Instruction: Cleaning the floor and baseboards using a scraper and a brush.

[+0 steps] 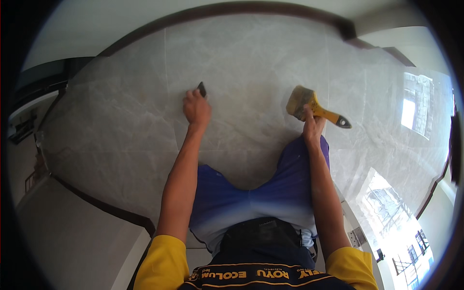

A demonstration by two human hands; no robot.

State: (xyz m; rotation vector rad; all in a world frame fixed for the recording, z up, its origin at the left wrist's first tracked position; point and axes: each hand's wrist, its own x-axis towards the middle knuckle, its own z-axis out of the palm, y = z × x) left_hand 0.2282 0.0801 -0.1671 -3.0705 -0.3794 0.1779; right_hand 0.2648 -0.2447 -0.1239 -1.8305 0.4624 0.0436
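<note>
My left hand is closed around a small dark object with a pointed end that sticks out past the fingers. Most of it is hidden by the hand, so I cannot tell what it is. Beneath lies a grey marble-look tile floor. On the right, my right hand grips a wide flat paintbrush near the base of its yellow handle. Its worn, yellowish bristles point to the left, and the handle's black tip with a hanging hole points right.
A dark brown baseboard curves along the far wall. Daylight from a door or window opening comes in at lower right, near a metal hinge. Bright reflections lie on the tiles at right. My knees, in blue shorts, are spread below my hands.
</note>
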